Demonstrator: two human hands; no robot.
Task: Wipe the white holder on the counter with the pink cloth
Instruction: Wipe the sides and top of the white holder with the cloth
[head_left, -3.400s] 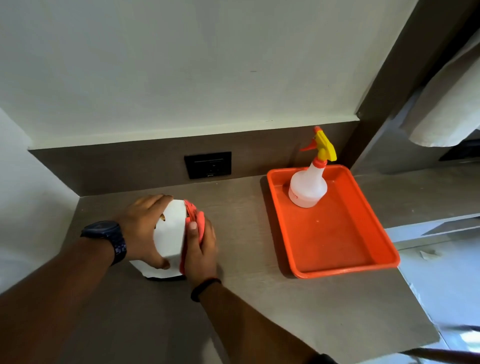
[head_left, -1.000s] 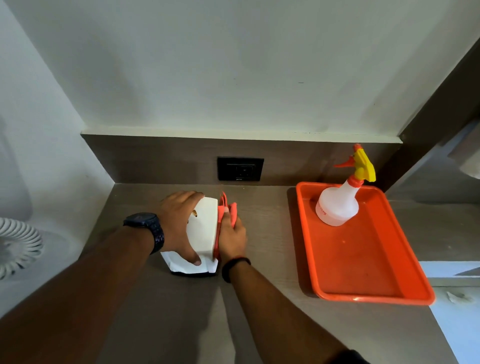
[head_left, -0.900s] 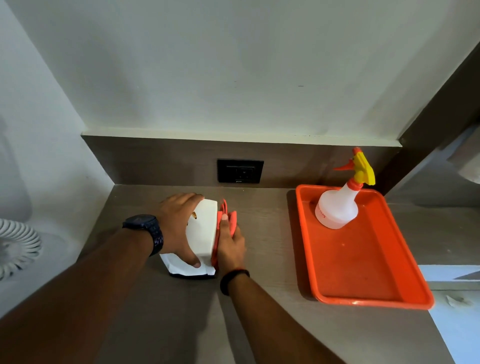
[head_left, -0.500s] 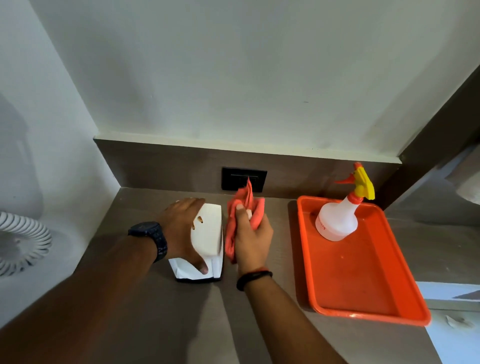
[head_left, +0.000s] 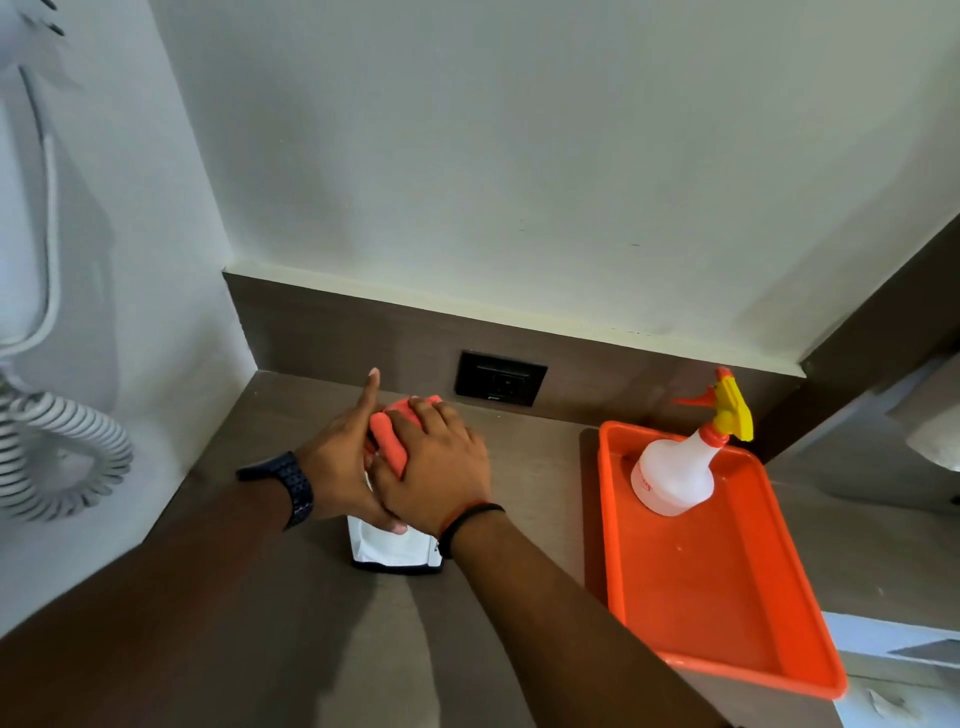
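Note:
The white holder (head_left: 389, 548) stands on the brown counter (head_left: 291, 623) near the back left corner; only its lower front shows below my hands. My right hand (head_left: 436, 467) lies on top of it, pressing the pink cloth (head_left: 390, 436) against its upper face. My left hand (head_left: 337, 457) grips the holder's left side, thumb on the front, index finger pointing up.
An orange tray (head_left: 727, 597) lies to the right with a white spray bottle (head_left: 675, 467) with a yellow and orange nozzle at its back. A black wall socket (head_left: 500, 378) sits behind the holder. A white coiled cord (head_left: 57, 457) hangs on the left wall.
My right hand has moved with the cloth from the holder's right side, lifted off briefly, and now lies over its top. My left hand's index finger has lifted.

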